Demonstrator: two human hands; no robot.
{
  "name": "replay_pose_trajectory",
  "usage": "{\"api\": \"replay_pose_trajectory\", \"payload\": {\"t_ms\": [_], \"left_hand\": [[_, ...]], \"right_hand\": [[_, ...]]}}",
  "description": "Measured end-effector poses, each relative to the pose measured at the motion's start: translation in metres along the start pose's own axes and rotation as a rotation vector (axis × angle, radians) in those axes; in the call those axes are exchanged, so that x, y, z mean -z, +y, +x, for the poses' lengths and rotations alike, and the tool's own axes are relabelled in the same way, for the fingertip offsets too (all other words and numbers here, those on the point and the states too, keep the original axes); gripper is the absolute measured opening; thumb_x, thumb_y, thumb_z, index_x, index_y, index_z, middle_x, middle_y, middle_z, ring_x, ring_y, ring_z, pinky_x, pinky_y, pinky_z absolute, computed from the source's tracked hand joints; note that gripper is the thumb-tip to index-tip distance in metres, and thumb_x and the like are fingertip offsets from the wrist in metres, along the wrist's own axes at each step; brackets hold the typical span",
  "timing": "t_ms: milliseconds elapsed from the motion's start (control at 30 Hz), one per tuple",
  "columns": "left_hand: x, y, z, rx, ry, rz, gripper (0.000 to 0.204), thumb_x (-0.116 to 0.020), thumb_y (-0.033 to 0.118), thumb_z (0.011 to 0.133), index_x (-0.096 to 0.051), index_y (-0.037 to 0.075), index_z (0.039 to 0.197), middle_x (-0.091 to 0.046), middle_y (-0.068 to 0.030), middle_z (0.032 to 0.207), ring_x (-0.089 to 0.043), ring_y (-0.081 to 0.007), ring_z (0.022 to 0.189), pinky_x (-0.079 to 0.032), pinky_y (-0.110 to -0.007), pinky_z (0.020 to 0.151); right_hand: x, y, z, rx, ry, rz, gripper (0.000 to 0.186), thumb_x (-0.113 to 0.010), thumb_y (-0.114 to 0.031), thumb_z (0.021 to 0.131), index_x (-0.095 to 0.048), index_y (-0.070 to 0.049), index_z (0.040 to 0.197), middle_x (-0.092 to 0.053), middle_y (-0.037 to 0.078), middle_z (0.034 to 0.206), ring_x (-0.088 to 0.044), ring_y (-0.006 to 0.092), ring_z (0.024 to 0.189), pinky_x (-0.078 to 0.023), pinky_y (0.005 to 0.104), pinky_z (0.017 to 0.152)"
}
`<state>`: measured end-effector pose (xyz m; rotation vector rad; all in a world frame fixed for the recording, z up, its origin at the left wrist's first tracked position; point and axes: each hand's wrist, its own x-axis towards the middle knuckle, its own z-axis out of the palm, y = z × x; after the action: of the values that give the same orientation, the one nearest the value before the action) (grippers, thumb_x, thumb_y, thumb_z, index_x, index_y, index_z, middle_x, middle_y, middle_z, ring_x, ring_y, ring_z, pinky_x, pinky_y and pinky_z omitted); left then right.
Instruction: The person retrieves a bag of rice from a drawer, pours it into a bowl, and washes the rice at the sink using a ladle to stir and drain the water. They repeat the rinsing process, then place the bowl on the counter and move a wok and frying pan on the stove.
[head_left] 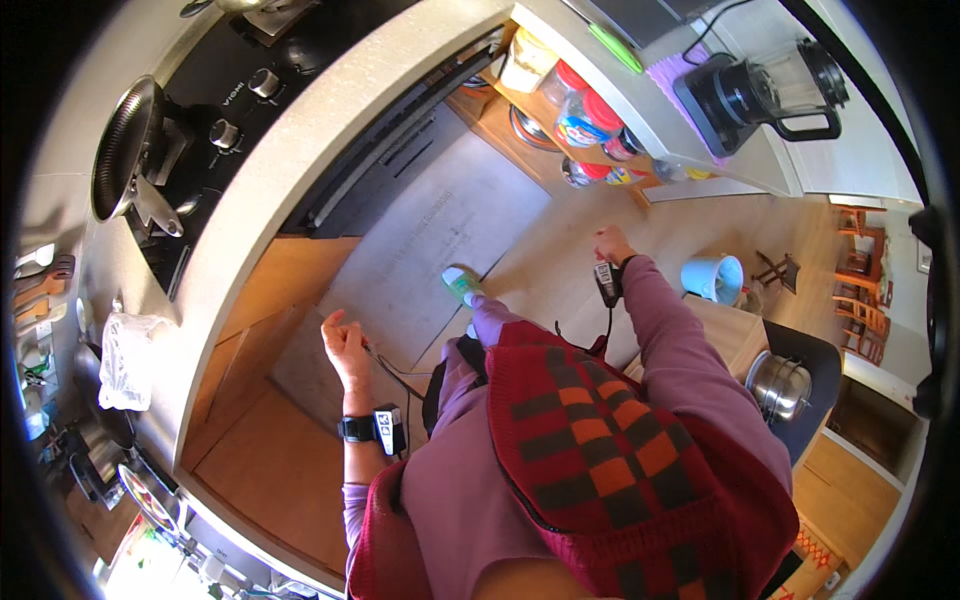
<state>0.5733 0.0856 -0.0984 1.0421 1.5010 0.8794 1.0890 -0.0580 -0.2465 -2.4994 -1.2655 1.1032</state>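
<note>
My left hand hangs in the air beside the counter's wooden cabinet front, its fingers loosely bent and apart, with nothing visible in them. A black strap with a small white-and-black device circles that wrist, and a dark cable runs off near the hand. Out over the floor to the right, my right hand is curled closed, seemingly around nothing. Another strapped device with a cable sits at its wrist. Neither hand touches anything on the counter. Below, one foot wears a green shoe on a grey mat.
On the left counter, a frying pan sits on the black gas stove. A blender stands on the far counter, above shelves of red-lidded jars. To the right are a light-blue bucket and a steel pot.
</note>
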Motion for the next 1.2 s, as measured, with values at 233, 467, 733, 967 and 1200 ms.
{"api": "replay_pose_trajectory", "payload": {"t_ms": [233,467,733,967,1200], "left_hand": [[-0.016,-0.068,-0.053,0.131,-0.051,-0.025,0.004,-0.060,0.006,0.083,-0.060,0.002,0.084,-0.054,0.0001,0.065,-0.047,-0.0063,0.056,-0.038,-0.020,0.053],[-0.031,-0.137,-0.158,0.413,0.000,-0.168,0.014,-0.064,0.013,0.083,-0.059,0.005,0.074,-0.053,0.0014,0.059,-0.046,-0.0054,0.054,-0.037,-0.020,0.050],[-0.073,-0.178,-0.189,0.494,0.082,-0.227,0.012,-0.061,0.013,0.085,-0.059,0.005,0.076,-0.054,0.0003,0.061,-0.046,-0.0062,0.053,-0.036,-0.020,0.050],[-0.174,-0.218,-0.201,0.520,0.121,-0.317,0.009,-0.060,0.015,0.086,-0.064,0.006,0.086,-0.058,0.0020,0.069,-0.053,-0.0061,0.062,-0.040,-0.020,0.057],[-0.298,-0.256,-0.237,0.674,-0.084,-0.314,0.012,-0.058,0.009,0.086,-0.062,0.002,0.094,-0.058,0.0001,0.069,-0.052,-0.0062,0.061,-0.041,-0.019,0.056]], "right_hand": [[0.029,0.068,-0.064,-0.387,0.065,0.266,0.020,-0.059,-0.020,0.080,-0.063,-0.001,0.077,-0.057,0.010,0.055,-0.059,0.0207,0.048,-0.046,0.0337,0.046],[0.052,0.096,-0.102,-0.473,0.018,0.225,0.024,-0.062,-0.025,0.081,-0.062,-0.001,0.079,-0.056,0.007,0.057,-0.058,0.0157,0.058,-0.047,0.0308,0.050],[0.077,0.130,-0.042,-0.366,-0.066,0.073,0.024,-0.061,-0.028,0.081,-0.061,-0.005,0.077,-0.058,0.006,0.060,-0.057,0.0160,0.051,-0.047,0.0302,0.049],[0.113,0.209,0.025,-0.317,-0.085,-0.249,0.032,-0.060,-0.037,0.080,-0.065,-0.006,0.089,-0.066,0.011,0.082,-0.064,0.0233,0.074,-0.050,0.0350,0.069],[0.194,0.301,0.092,-0.214,0.437,-0.437,0.069,-0.068,-0.049,0.070,-0.054,0.001,0.115,-0.057,0.022,0.114,-0.053,0.0341,0.108,-0.041,0.0376,0.093]]}}
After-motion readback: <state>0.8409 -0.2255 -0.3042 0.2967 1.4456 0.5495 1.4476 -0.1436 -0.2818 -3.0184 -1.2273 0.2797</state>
